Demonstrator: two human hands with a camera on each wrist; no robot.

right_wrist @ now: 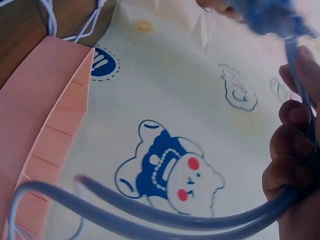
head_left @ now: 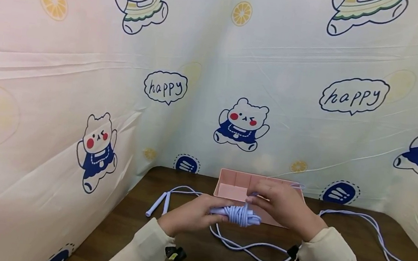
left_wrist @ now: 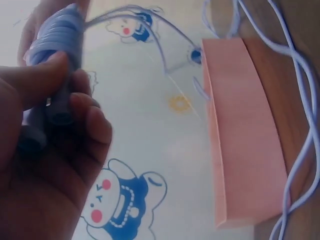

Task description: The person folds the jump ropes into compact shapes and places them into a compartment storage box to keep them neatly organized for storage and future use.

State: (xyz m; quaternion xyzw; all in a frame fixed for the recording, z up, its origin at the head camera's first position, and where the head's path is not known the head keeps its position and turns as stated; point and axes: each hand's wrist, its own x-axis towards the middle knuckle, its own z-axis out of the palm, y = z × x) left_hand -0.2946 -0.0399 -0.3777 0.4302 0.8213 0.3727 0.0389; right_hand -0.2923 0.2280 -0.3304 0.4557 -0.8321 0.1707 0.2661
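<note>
A light purple jump rope [head_left: 239,216], wound in tight coils round its own handles, is gripped by my left hand [head_left: 199,211] above the table. In the left wrist view the thumb presses the coils, and two dark-ended handles [left_wrist: 62,114] stick out below them. My right hand [head_left: 282,203], to the right of the bundle, pinches the loose cord that comes off the coils. In the right wrist view fingers [right_wrist: 290,145] curl round this cord, and a doubled length [right_wrist: 165,220] hangs out behind the hand in a loop.
A pink divided box [head_left: 222,188] stands at the back of the dark wooden table [head_left: 120,228], behind my hands. Another jump rope's handles [head_left: 156,204] lie at the left. Light purple cord [head_left: 258,246] crosses the table and loops at the right [head_left: 382,240]. A printed cloth [head_left: 202,52] hangs round the table.
</note>
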